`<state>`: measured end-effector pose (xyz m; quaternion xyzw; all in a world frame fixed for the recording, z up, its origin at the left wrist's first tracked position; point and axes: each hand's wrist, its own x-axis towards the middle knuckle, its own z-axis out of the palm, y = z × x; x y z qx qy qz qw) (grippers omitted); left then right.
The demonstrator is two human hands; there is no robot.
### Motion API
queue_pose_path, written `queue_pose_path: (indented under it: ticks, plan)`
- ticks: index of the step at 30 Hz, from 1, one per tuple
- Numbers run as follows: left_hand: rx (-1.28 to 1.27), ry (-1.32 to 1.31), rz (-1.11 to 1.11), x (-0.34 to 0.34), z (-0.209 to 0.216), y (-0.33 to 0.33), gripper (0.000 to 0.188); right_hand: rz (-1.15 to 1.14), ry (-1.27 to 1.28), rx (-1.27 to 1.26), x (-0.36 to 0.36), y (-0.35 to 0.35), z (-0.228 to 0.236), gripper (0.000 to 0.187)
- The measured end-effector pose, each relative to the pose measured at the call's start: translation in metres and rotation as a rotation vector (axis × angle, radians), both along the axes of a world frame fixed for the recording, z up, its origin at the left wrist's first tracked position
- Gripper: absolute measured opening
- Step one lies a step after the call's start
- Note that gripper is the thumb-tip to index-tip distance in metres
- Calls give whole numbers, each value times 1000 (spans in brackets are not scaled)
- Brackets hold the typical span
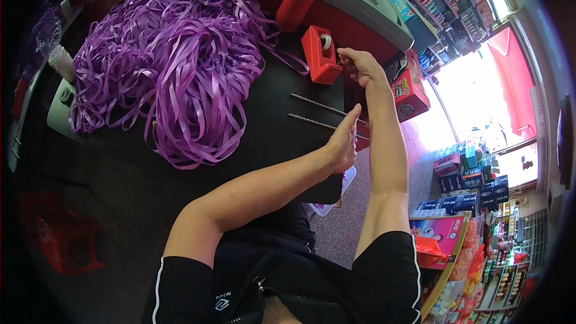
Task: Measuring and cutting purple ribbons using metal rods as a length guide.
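Observation:
My right hand (363, 67) is at the right side of a red tape dispenser (321, 60), at the table's far right corner. Its fingers are bent into a pinch; whatever lies between the fingertips is too small to make out. Nearer to me, my left hand (344, 143) hovers at the right table edge with its fingers stretched out and nothing visible in it. Two thin twisted metal rods (315, 104) jut side by side over the black tabletop (273, 126), passing behind this hand. A big heap of purple ribbon loops (180, 66) covers the left and middle of the table.
Behind the dispenser stands a red tumbler (300, 0) with a dark lid. A red box (410, 87) is beyond my right wrist. Under the table's right corner shows a clear plastic bin (347, 183). Stacked cartons (474, 180) and shelves are on the right; a red stool (66, 237) is at lower left.

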<state>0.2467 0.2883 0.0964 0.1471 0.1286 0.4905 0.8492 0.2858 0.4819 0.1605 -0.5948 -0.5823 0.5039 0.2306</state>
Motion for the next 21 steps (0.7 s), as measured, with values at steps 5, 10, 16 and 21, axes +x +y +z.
queue_pose_path:
  ticks: [5, 10, 16, 21]
  plan:
    - [-7, 18, -9, -3, 3, -2, 107, -11, 104, 13, 12, -29, 7, 22]
    - [3, 14, -14, -3, 2, -3, 107, -4, 135, -40, 20, -38, -9, 18]
    - [66, -46, -21, -7, 2, -1, 98, -13, 234, -94, 23, -40, -27, 14]
    - [122, -155, 6, -8, 1, -1, 82, -44, 275, -59, 17, -48, -35, 12]
